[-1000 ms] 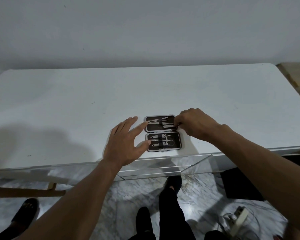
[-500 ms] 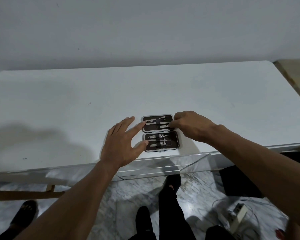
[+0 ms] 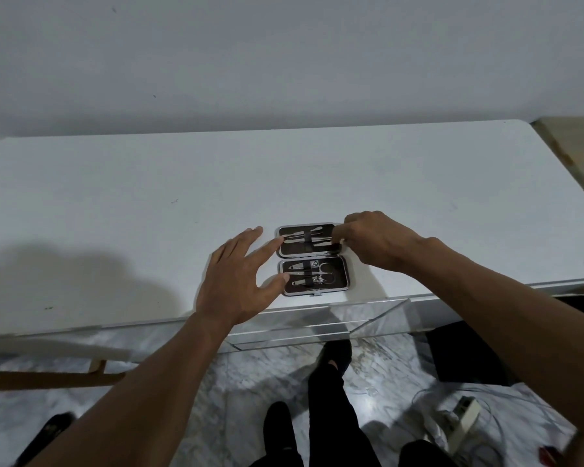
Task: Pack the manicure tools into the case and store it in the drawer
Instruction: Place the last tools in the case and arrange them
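A: What is the left hand [image 3: 240,281] doing?

B: Same as a second ago. It lies flat and spread on the table [image 3: 149,197], with forefinger and thumb tips touching the left side of the case [image 3: 347,274].

A: And the case?

B: It lies open near the table's front edge and hasn't moved. There are tools [image 3: 304,273] strapped in both halves.

A: The right hand [image 3: 375,241]?

B: Its fingers are curled over the right end of the far half, slightly further in than a second ago. Whether they pinch a tool, I can't tell.

case [image 3: 312,259] open on table [image 3: 115,214] front edge, tools [image 3: 309,273] inside
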Available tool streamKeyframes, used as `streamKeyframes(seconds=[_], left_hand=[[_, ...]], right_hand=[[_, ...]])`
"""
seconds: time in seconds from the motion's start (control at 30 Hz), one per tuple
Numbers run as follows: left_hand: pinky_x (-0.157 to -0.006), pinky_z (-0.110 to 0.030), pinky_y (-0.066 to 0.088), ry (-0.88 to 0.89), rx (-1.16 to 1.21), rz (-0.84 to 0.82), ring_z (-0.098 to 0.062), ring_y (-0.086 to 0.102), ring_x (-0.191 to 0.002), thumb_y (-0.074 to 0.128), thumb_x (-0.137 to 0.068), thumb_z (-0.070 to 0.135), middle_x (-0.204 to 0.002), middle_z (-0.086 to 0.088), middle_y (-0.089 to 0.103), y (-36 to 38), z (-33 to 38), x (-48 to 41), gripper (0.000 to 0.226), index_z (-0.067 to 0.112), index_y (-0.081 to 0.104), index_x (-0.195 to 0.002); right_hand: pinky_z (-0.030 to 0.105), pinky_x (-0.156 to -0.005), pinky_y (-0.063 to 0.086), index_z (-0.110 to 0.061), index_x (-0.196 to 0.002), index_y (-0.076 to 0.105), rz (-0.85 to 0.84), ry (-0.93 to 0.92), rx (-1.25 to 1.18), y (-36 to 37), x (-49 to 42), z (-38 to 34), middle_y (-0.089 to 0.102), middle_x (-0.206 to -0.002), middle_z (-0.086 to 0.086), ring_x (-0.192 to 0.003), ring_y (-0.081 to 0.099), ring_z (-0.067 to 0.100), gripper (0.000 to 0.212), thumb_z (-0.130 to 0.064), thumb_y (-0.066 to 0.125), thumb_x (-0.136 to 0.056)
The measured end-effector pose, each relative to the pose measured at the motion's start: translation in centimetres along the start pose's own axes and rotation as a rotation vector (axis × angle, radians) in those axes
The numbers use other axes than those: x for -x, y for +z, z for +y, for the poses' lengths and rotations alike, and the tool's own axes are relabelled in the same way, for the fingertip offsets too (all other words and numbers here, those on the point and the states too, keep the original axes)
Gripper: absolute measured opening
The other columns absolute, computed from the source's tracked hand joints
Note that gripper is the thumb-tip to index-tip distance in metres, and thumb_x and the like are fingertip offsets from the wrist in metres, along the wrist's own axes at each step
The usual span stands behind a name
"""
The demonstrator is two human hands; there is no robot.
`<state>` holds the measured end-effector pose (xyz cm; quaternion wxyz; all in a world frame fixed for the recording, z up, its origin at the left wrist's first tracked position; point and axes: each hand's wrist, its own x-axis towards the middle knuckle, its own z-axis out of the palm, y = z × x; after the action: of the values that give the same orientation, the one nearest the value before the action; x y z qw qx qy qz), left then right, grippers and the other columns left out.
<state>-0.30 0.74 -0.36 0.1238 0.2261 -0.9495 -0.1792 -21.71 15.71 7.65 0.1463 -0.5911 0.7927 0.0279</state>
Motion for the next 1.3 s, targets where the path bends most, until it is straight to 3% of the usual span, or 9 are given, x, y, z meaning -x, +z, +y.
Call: streamKeyframes(seconds=[0.5, 0.87, 1.0, 1.13, 1.3], left_hand=[[-0.11, -0.043, 0.032, 0.001, -0.004, 0.009, -0.019, 0.036, -0.139, 0.049, -0.083, 0.062, -0.15, 0.001, 0.043, -0.1, 0.1, 0.0, 0.062, 0.038, 0.046, -0.14], [-0.111, -0.042, 0.031, -0.002, -0.004, 0.008, -0.018, 0.035, -0.139, 0.048, -0.083, 0.063, -0.15, 0.002, 0.042, 0.0, 0.0, 0.0, 0.062, 0.038, 0.046, -0.141], [-0.111, -0.04, 0.029, 0.0, -0.001, 0.005, -0.018, 0.034, -0.14, 0.048, -0.083, 0.062, -0.151, 0.001, 0.042, -0.1, 0.1, 0.0, 0.062, 0.039, 0.046, -0.141], [-0.111, -0.04, 0.028, 0.0, 0.001, 0.002, -0.018, 0.034, -0.139, 0.049, -0.084, 0.062, -0.151, 0.002, 0.042, -0.1, 0.1, 0.0, 0.062, 0.039, 0.045, -0.141], [-0.112, -0.042, 0.03, -0.006, 0.018, 0.007, -0.018, 0.035, -0.139, 0.048, -0.083, 0.062, -0.15, 0.001, 0.042, -0.3, 0.2, 0.0, 0.062, 0.039, 0.046, -0.141]], right_hand=[[0.037, -0.075, 0.048, -0.024, -0.107, 0.064, 0.018, 0.044, -0.03, -0.3, -0.3, 0.1, 0.066, -0.101, 0.004, -0.093, 0.061, 0.029, 0.029, -0.005, 0.057, -0.086], [0.035, -0.079, 0.052, -0.019, -0.101, 0.071, 0.01, 0.13, -0.181, -0.5, -0.6, -0.1, 0.071, -0.098, 0.005, -0.09, 0.063, 0.029, 0.03, -0.009, 0.049, -0.083], [0.025, -0.066, 0.042, -0.016, -0.101, 0.07, 0.03, 0.139, -0.311, -0.7, -0.6, 0.3, 0.064, -0.071, -0.004, -0.072, 0.057, 0.02, 0.027, -0.003, 0.053, -0.084], [0.024, -0.076, 0.045, -0.016, -0.099, 0.076, 0.044, 0.141, -0.339, -0.8, -0.4, 0.7, 0.073, -0.095, 0.004, -0.078, 0.06, 0.017, 0.024, -0.006, 0.058, -0.087], [0.03, -0.081, 0.046, -0.016, -0.102, 0.076, 0.019, 0.091, -0.261, -0.3, -0.3, 1.1, 0.069, -0.098, 0.008, -0.092, 0.062, 0.025, 0.023, -0.007, 0.059, -0.089]])
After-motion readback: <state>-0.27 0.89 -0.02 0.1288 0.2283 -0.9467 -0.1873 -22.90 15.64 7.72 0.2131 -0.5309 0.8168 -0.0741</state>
